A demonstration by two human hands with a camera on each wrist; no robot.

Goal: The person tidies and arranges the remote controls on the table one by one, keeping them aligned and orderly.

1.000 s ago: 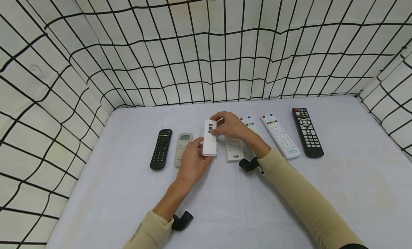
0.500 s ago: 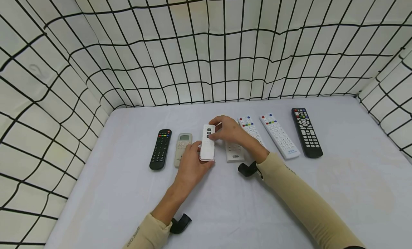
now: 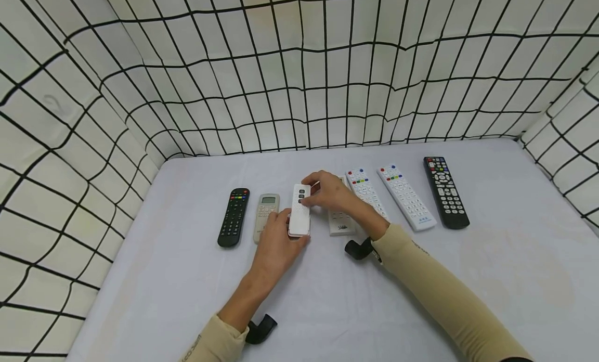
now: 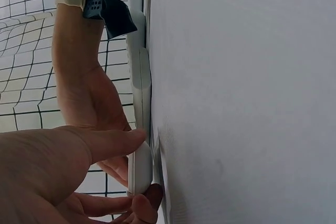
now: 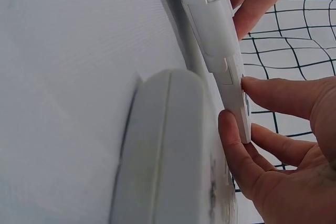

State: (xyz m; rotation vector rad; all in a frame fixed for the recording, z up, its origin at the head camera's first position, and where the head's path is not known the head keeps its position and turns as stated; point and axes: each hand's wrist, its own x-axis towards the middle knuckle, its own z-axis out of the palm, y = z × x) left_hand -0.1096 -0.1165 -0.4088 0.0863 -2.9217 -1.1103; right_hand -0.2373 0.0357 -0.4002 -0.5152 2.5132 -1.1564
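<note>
A slim white remote control with a few dark buttons is held between both hands, tilted just above the white cloth in the head view. My left hand grips its near end, thumb on one side and fingers on the other. With thumb and fingers my right hand pinches the far end, the thumb over the buttons. From the right wrist view, the side and underside of the white remote show, the left fingertips at its upper end. A beige remote with a small screen lies beside the left hand.
A black remote lies at the left. Under and past the right forearm are a white remote and another with coloured buttons. Farther right lie a white remote and a black one. Black netting surrounds the table.
Both hands have drawn the white remote slightly toward the person and to the left. The other remotes lie where they were.
</note>
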